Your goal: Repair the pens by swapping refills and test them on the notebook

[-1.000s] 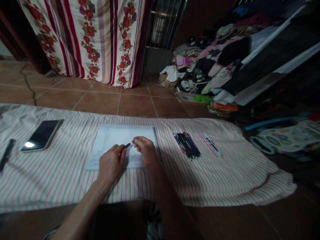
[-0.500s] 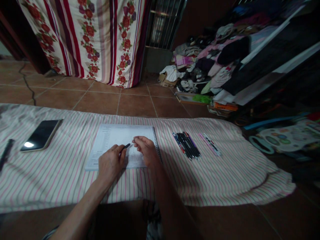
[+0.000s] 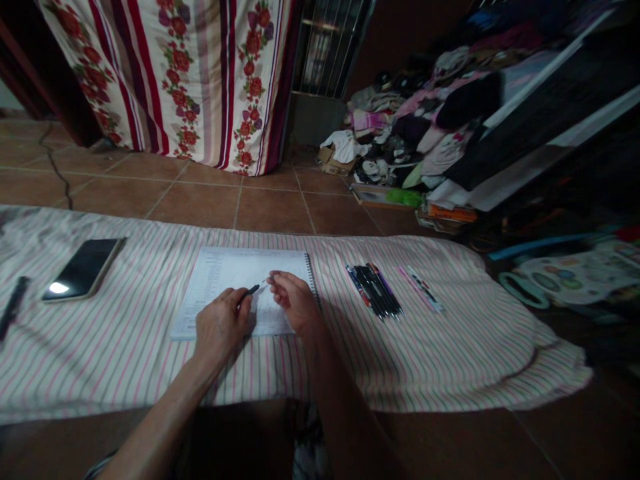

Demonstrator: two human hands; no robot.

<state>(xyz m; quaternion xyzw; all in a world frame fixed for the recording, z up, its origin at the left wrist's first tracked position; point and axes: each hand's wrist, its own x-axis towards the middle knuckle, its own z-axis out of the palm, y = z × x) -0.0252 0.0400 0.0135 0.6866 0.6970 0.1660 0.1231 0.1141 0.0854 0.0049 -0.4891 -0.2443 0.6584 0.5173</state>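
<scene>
My left hand (image 3: 220, 325) is closed around a dark pen (image 3: 249, 293), whose end sticks out toward the right. Facing it, my right hand (image 3: 294, 301) has thumb and fingertips pinched together. A tiny bit shows at those fingertips, too small to make out. Both hands are over an open spiral notebook (image 3: 245, 261), with a printed table along its left side and coil binding on the right. The pen's end and my right fingertips are a short gap apart. To the right of the notebook lies a bundle of pens (image 3: 375, 291), mostly black.
Two slim pens (image 3: 421, 288) lie farther right on the striped cloth (image 3: 310, 373). A smartphone (image 3: 85, 269) is at the left, near a dark stick-like object (image 3: 13, 307). Beyond the tiled floor (image 3: 200, 198) are a floral curtain (image 3: 210, 87) and heaped clothes (image 3: 415, 127).
My right hand has shifted slightly right, so the gap between its fingertips and the pen's end is a little wider. My left hand has barely moved.
</scene>
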